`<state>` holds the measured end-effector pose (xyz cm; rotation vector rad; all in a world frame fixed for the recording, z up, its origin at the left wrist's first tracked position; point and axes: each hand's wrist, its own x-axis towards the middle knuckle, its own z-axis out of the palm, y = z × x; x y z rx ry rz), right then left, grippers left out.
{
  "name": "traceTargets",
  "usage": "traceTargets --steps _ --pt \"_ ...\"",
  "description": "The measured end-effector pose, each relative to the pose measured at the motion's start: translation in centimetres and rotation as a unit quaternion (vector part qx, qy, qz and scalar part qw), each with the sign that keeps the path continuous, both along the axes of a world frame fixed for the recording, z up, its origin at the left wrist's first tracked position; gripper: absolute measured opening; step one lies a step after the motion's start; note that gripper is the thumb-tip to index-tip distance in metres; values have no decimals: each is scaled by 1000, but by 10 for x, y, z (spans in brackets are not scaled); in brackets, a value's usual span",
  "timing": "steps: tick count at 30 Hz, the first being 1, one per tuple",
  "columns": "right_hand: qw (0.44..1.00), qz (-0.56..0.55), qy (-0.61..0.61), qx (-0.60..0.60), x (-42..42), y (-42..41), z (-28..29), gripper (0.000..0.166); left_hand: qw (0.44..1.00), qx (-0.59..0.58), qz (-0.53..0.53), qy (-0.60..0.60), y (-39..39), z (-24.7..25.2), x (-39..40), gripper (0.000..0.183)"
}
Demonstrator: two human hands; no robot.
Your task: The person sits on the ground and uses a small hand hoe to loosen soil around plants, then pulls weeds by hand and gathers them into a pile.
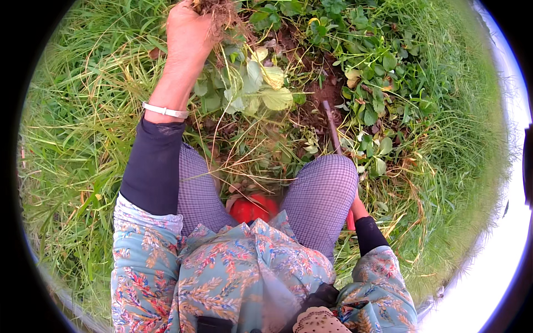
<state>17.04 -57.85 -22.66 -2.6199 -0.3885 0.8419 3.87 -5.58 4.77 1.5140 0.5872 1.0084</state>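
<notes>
At the top of the view my left hand (189,27) is closed around the root end of an uprooted leafy plant (254,83). Fine brown roots (225,18) with soil bush out past my fingers. Its pale green and yellowing leaves hang down toward my knees. My right hand (357,207) is beside my right knee, which hides most of its fingers. It grips a hand tool with a dark metal shaft (332,127). A bit of red handle (350,220) shows by the wrist, and the shaft's far end lies over bare soil. The middle of the tool is hidden behind the knee.
Low broad-leaved plants (374,100) grow ahead and to the right, around reddish-brown soil (322,89). Tall grass (75,137) surrounds me on both sides. A red object (254,208) sits between my thighs. A pale bright strip (470,274) runs along the right edge.
</notes>
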Motion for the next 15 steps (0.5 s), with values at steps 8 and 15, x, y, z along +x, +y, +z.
traceTargets --steps 8,15 --pt "995 -33 -83 46 41 133 88 26 999 16 5 50 -2 -5 2 25" --pt "954 -259 77 130 93 50 98 9 998 46 -23 -26 3 -15 5 25"
